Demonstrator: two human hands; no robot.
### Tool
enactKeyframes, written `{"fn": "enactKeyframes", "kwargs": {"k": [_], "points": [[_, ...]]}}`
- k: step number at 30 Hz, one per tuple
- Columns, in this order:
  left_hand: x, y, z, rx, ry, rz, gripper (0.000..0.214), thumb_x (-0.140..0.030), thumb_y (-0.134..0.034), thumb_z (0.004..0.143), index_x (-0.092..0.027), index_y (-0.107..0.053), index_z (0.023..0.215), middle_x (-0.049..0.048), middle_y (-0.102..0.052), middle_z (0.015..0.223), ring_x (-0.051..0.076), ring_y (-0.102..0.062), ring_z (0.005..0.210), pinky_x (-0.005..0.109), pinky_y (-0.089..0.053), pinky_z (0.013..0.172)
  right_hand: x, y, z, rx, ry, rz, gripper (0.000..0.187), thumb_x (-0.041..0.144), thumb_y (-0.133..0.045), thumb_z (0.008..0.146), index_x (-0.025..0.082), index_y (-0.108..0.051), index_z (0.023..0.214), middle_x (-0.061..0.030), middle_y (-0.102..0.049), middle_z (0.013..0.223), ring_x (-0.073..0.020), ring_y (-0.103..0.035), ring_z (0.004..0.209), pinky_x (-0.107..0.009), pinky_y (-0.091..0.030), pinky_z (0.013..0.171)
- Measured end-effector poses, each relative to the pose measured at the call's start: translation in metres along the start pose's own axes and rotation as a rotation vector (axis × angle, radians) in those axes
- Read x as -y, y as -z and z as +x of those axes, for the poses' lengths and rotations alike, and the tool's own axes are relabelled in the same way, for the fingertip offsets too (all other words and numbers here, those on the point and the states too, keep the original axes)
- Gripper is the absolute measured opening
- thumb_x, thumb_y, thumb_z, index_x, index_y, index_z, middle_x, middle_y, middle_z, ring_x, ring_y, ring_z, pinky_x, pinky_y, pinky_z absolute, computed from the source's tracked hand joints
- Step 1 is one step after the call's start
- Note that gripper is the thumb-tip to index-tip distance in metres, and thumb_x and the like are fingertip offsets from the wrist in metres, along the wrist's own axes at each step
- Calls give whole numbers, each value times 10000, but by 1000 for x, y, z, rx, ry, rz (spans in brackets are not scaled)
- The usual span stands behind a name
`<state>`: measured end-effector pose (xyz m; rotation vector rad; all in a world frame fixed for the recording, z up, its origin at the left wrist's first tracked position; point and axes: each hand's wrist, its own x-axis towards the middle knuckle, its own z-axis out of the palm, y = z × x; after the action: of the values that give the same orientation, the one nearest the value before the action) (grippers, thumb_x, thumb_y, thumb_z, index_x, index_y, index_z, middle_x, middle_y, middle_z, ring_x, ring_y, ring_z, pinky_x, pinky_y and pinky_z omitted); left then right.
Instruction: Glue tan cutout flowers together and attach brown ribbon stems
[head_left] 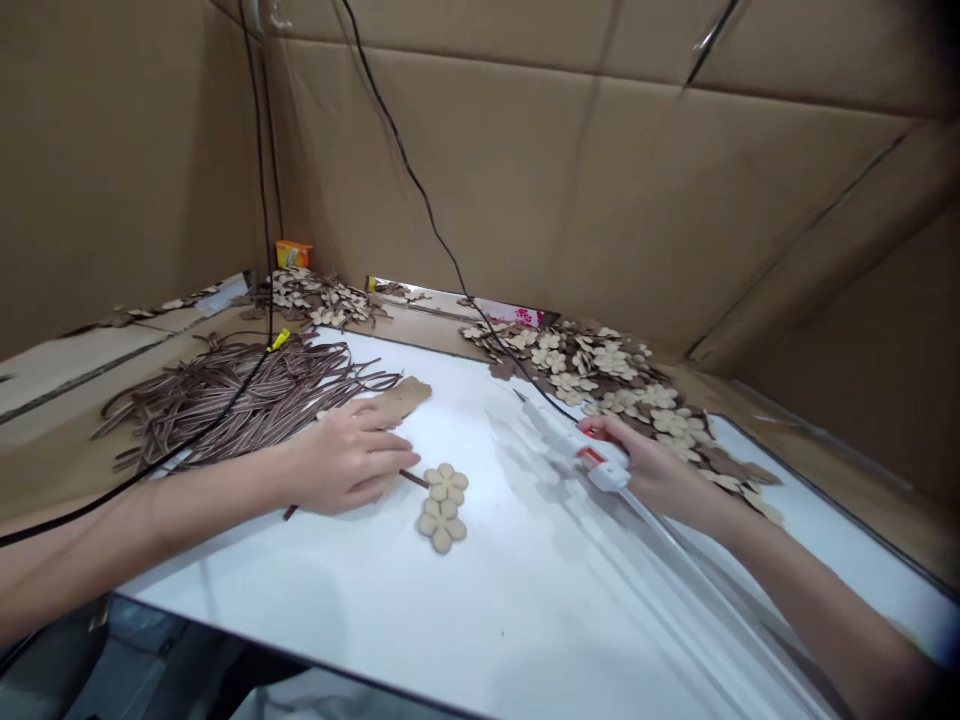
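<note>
My left hand (345,458) lies closed over a thin brown strip (414,478), whose ends stick out on both sides of the fingers. A brown cardboard leaf shape (403,398) lies just beyond my fingertips, partly under them. Two wooden flower cutouts (442,507) sit close together on the white board, right next to the strip's end. My right hand (645,468) grips a white and red hot glue gun (604,465), with a black cord (435,225) running up from it.
A heap of brown strips (240,400) lies left of the white board (480,620). Piles of wooden flowers (592,365) and brown leaf cutouts spread along its far side. Cardboard walls (525,180) enclose the area. A small orange box (293,254) stands in the back corner.
</note>
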<state>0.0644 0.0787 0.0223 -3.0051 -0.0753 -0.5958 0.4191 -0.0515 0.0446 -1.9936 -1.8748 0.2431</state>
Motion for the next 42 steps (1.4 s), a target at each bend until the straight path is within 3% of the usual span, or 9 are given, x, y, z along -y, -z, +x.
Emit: {"fn": "enactKeyframes", "kwargs": {"k": [3, 7, 11, 19, 25, 31, 35, 38, 42], "points": [[5, -2, 2, -52, 263, 72, 288, -195, -425, 857, -177, -638, 1050, 93, -673, 1047, 264, -521, 1086, 422, -372, 926, -6, -3, 2, 99, 17, 39, 405, 193, -491, 669, 208, -491, 1074, -66, -618, 1075, -247, -594, 962, -330, -477, 801], [14, -1, 5, -41, 560, 3, 275, -193, -452, 812, -172, -643, 1009, 93, -667, 995, 273, -511, 1061, 420, -408, 887, -20, -12, 6, 57, 20, 14, 533, 100, -430, 560, 204, -494, 1079, -76, -603, 1097, -259, -568, 1005, -355, -442, 854], [31, -1, 2, -92, 707, -100, 295, -202, -467, 776, -164, -657, 998, 94, -664, 991, 267, -503, 1066, 386, -426, 882, -28, -21, 11, 60, 57, 9, 596, 65, -404, 489, 218, -529, 1051, -60, -630, 1042, -259, -553, 1034, -369, -409, 902], [77, -6, 2, -84, 747, -144, 263, -293, -521, 766, -172, -689, 926, 76, -684, 937, 277, -509, 997, 371, -400, 882, -21, -23, 12, 45, 56, -97, 593, 55, -393, 501, 199, -587, 1042, -92, -614, 1100, -275, -527, 1075, -423, -410, 924], [84, -15, 25, -60, 665, -175, 143, -254, -612, 715, -198, -694, 819, 95, -654, 946, 293, -457, 1055, 399, -342, 900, -16, -20, 11, 58, 83, -149, 674, 76, -397, 477, 228, -614, 1097, -86, -640, 1064, -283, -543, 1087, -446, -429, 945], [93, -14, 31, -184, 715, -322, 57, -191, -599, 681, -179, -653, 694, 77, -645, 872, 277, -462, 1017, 382, -319, 913, -19, -19, 8, 74, 99, -183, 701, 74, -409, 533, 258, -583, 1187, -80, -630, 1092, -277, -539, 1114, -425, -436, 957], [86, -3, 30, -339, 814, -517, 145, -292, -554, 733, -158, -609, 732, 57, -624, 803, 221, -524, 843, 335, -381, 807, -33, -21, 8, 46, 107, -178, 721, 64, -411, 592, 250, -497, 1283, -76, -580, 1193, -254, -505, 1169, -387, -414, 990], [69, 8, 32, -439, 869, -727, 259, -403, -503, 779, -151, -558, 802, 38, -598, 762, 159, -527, 681, 273, -405, 646, -36, -19, 10, -44, 127, -244, 746, 47, -398, 588, 240, -462, 1306, -89, -556, 1230, -270, -500, 1159, -439, -419, 973], [36, 22, 36, -443, 837, -993, 298, -452, -533, 778, -154, -531, 801, 23, -581, 729, 127, -532, 650, 232, -407, 597, -10, -9, 11, -169, 288, -378, 618, 43, -392, 644, 254, -539, 1206, -94, -555, 1228, -289, -483, 1150, -472, -426, 937]]}}
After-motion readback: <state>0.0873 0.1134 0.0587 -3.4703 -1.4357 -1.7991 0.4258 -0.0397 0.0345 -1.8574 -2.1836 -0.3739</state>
